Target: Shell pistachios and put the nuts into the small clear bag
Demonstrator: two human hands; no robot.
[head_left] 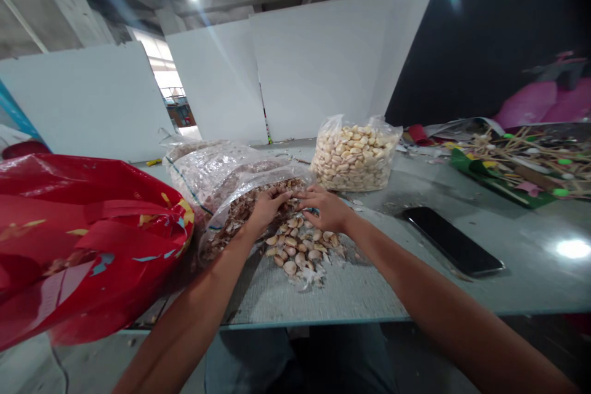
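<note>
My left hand [269, 208] is closed, thumb and fingers pinched together at the mouth of a clear plastic bag of brown garlic skins [240, 212]. Fingertip to fingertip with it, my right hand [327, 209] has its fingers bent inward and closed. Whatever sits between the fingertips is too small to make out, perhaps a garlic clove. Below both hands lies a loose pile of unpeeled garlic cloves [295, 245], with bits of papery skin at its near edge. Behind my right hand stands a clear bag full of peeled garlic cloves [353, 160], upright.
A large red plastic bag [101, 228] bulges over the table's left side. To the right, a black phone [452, 241] lies flat on the grey table [369, 295]. Farther right are sticks and coloured scraps [526, 166]. White panels [323, 68] close off the back.
</note>
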